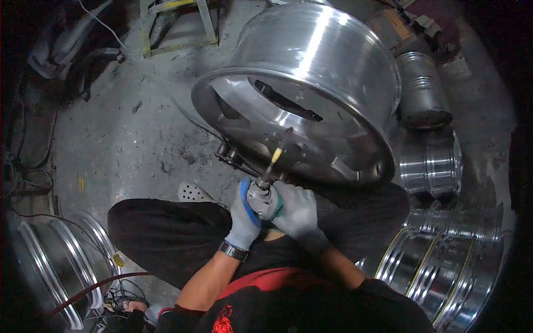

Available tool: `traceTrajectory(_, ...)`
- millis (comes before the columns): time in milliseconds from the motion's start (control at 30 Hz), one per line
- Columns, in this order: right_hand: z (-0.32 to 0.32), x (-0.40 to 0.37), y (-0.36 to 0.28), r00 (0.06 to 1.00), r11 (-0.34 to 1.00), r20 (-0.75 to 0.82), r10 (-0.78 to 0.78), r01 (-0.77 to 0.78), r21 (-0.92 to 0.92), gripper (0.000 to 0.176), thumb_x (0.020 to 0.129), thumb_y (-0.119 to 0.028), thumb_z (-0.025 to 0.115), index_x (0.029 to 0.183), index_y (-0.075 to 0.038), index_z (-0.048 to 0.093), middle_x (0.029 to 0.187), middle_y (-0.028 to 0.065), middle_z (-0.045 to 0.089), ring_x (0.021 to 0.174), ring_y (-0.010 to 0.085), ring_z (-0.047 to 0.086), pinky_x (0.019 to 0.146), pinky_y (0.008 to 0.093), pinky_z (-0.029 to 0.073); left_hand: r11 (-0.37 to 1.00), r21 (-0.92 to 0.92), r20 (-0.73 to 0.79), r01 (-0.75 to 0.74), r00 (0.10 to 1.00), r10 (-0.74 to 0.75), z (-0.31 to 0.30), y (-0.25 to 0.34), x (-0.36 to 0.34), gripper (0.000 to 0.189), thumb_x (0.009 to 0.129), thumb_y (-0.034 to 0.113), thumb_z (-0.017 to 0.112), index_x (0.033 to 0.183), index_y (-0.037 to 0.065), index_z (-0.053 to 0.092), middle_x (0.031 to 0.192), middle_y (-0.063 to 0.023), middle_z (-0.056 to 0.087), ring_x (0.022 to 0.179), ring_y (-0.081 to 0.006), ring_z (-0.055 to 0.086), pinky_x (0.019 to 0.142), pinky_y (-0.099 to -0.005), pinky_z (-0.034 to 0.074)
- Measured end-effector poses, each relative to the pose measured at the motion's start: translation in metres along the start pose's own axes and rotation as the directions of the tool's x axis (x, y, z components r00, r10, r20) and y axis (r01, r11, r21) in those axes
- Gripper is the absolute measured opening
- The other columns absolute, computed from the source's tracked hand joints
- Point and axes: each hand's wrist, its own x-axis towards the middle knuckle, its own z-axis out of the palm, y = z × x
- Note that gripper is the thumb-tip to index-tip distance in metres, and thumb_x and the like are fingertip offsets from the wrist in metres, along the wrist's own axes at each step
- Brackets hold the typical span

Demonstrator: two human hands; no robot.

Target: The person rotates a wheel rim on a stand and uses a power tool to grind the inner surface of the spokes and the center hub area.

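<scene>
Your left hand (244, 219) & right hand (298, 213) are both closed round the grinder (263, 201), just above your lap. Its tip reaches inside the big wheel rim (333, 61), which stands tilted on the floor (127, 127).

Grey, stained concrete floor (139, 127), dimly lit. Yellow-green metal frame (177, 28) stands at the far side. Stacked polished aluminium rims (438, 266) lie right. Dark cables (33, 166) trail along the left edge.

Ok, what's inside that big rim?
The grinder bit, held by left hand and right hand, plus a dark slot. The near wall of the rim hides the lower inside.
</scene>
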Motion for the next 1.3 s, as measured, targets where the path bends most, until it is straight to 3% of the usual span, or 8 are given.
traceTrajectory(233,-0.007,0.012,-0.004,0.995,0.999,0.099,-0.033,0.032,0.014,0.071,0.074,-0.042,0.083,0.132,-0.008,0.062,0.109,0.0121,0.068,0.1,0.0341,0.066,0.086,0.0503,0.047,0.605,0.67,0.176,-0.429,0.884,0.432,-0.022,-0.012,0.006,0.03,0.107,0.01,0.053,0.136,0.003,0.055,0.128,-0.0101,0.065,0.115,-0.0216,0.066,0.101,-0.0387,0.053)
traceTrajectory(300,-0.009,0.007,-0.003,0.996,1.0,0.086,-0.004,0.004,0.001,0.07,0.073,-0.042,0.084,0.132,-0.009,0.062,0.109,0.0119,0.069,0.101,0.0339,0.066,0.086,0.05,0.048,0.114,0.796,0.421,-0.594,0.679,0.601,-0.012,0.0,-0.005,0.043,0.098,0.004,0.064,0.139,0.0,0.053,0.126,-0.013,0.065,0.114,-0.0257,0.067,0.101,-0.0387,0.053)
traceTrajectory(533,-0.004,0.011,-0.004,0.996,0.999,0.075,-0.043,0.043,0.007,0.078,0.064,-0.03,0.085,0.135,-0.012,0.057,0.109,0.0086,0.066,0.101,0.03,0.066,0.087,0.0461,0.049,0.754,0.573,0.16,-0.319,0.947,0.28,-0.017,0.002,0.001,0.064,0.087,0.003,0.075,0.145,-0.003,0.049,0.129,-0.0181,0.062,0.122,-0.0293,0.063,0.104,-0.0403,0.051)
traceTrajectory(633,-0.007,0.01,-0.006,0.995,0.999,0.09,-0.038,0.04,-0.027,0.077,0.065,-0.031,0.085,0.134,-0.012,0.059,0.109,0.0088,0.067,0.101,0.0304,0.066,0.087,0.0463,0.049,0.088,0.795,0.434,-0.6,0.665,0.608,-0.013,0.003,-0.007,0.049,0.096,0.001,0.066,0.143,-0.002,0.051,0.129,-0.0138,0.063,0.124,-0.0225,0.061,0.104,-0.0388,0.051)
traceTrajectory(700,-0.007,0.001,-0.004,0.999,0.996,-0.023,-0.041,0.043,0.074,0.075,0.066,-0.034,0.085,0.133,-0.011,0.06,0.109,0.0089,0.068,0.103,0.0308,0.066,0.087,0.0474,0.049,0.874,0.321,0.172,-0.365,0.93,0.325,-0.006,-0.004,-0.009,0.042,0.102,0.0,0.062,0.143,-0.001,0.051,0.131,-0.0116,0.063,0.124,-0.0202,0.061,0.105,-0.0387,0.051)
traceTrajectory(933,-0.012,-0.003,-0.004,0.999,0.995,-0.041,-0.005,0.009,0.1,0.074,0.07,-0.043,0.084,0.134,-0.012,0.061,0.108,0.0105,0.069,0.102,0.0324,0.067,0.086,0.0495,0.05,0.908,0.353,0.143,-0.224,0.972,0.184,-0.026,-0.014,-0.005,0.043,0.109,0.009,0.054,0.149,-0.005,0.048,0.139,-0.0169,0.063,0.126,-0.0278,0.063,0.11,-0.0428,0.05)
traceTrajectory(1000,-0.01,0.006,-0.006,0.999,0.993,0.027,-0.038,0.035,0.11,0.076,0.07,-0.043,0.085,0.135,-0.012,0.061,0.109,0.0112,0.069,0.1,0.0324,0.068,0.086,0.0486,0.05,0.163,0.777,0.462,-0.608,0.727,0.509,-0.017,0.015,-0.019,0.049,0.103,0.003,0.059,0.15,-0.006,0.046,0.138,-0.0218,0.062,0.125,-0.0346,0.064,0.108,-0.0441,0.051)
traceTrajectory(1300,-0.021,0.001,-0.011,0.997,0.986,-0.069,-0.03,0.041,0.163,0.081,0.068,-0.049,0.091,0.131,-0.005,0.063,0.11,0.0126,0.072,0.099,0.0351,0.069,0.084,0.0491,0.051,0.301,0.713,0.474,-0.634,0.751,0.459,-0.031,0.0,-0.016,0.056,0.099,0.001,0.061,0.152,-0.006,0.044,0.137,-0.0271,0.062,0.127,-0.0414,0.062,0.108,-0.0465,0.05)
